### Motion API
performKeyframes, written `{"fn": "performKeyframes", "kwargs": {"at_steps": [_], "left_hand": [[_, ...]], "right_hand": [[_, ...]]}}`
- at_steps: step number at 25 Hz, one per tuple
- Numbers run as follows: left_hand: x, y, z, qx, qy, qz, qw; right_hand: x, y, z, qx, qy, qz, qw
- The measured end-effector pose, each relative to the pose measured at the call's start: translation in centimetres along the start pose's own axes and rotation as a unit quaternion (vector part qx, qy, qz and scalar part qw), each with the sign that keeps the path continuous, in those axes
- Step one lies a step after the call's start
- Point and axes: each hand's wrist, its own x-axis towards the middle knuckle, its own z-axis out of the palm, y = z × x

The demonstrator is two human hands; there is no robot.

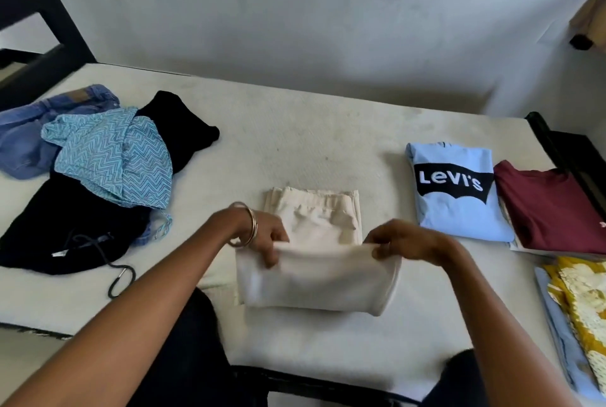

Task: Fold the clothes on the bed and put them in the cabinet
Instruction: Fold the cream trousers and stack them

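Cream trousers lie partly folded in the middle of the white bed. Their near end is lifted and doubled over toward the waistband. My left hand, with bangles on the wrist, pinches the left corner of that lifted fold. My right hand pinches its right corner. On the left lies an unfolded heap: blue jeans, a blue zigzag-patterned garment and black clothes with a drawstring. The cabinet is not in view.
Folded items sit on the right: a light blue Levi's T-shirt, a maroon shirt and a yellow patterned piece on light blue cloth. A black bed frame edges the right side; a white wall stands behind the bed.
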Motion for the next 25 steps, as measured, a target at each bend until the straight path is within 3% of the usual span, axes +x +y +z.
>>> {"fn": "performKeyframes", "kwargs": {"at_steps": [2,3,5,7,8,10,12,15,20,23,25], "left_hand": [[2.2,-2.3,-3.0,0.023,0.152,-0.045,0.987],[4.0,-3.6,-4.2,0.037,0.247,-0.092,0.964],[6.6,-5.0,-4.0,0.010,0.442,-0.152,0.884],[9.2,-5.4,-1.8,-0.086,0.545,-0.195,0.811],[10.4,-5.2,0.1,-0.153,0.526,-0.242,0.801],[12.3,-4.1,4.4,-0.294,0.399,-0.348,0.796],[13.4,-3.6,7.8,-0.355,0.323,-0.377,0.792],[14.8,-4.4,9.3,-0.386,0.379,-0.335,0.772],[16.7,-6.1,7.3,-0.397,0.471,-0.335,0.713],[17.6,-6.2,7.2,-0.422,0.479,-0.344,0.688],[17.8,-6.4,7.4,-0.466,0.465,-0.332,0.675]], "right_hand": [[3.9,0.0,-2.8,0.029,0.148,-0.040,0.988],[6.5,0.3,-3.6,0.027,0.242,-0.054,0.968],[10.5,0.4,-3.0,0.007,0.392,0.000,0.920],[13.3,0.7,-0.8,-0.007,0.407,0.089,0.909],[14.0,0.8,1.1,-0.015,0.373,0.128,0.919],[14.7,1.6,5.3,0.022,0.332,0.191,0.924],[14.9,2.8,8.6,0.118,0.380,0.239,0.886],[15.5,4.9,9.7,0.167,0.420,0.291,0.843],[17.0,4.6,8.5,0.127,0.536,0.148,0.821],[17.7,4.7,8.7,0.127,0.499,0.224,0.828],[17.7,5.4,8.5,0.141,0.416,0.304,0.846]]}}
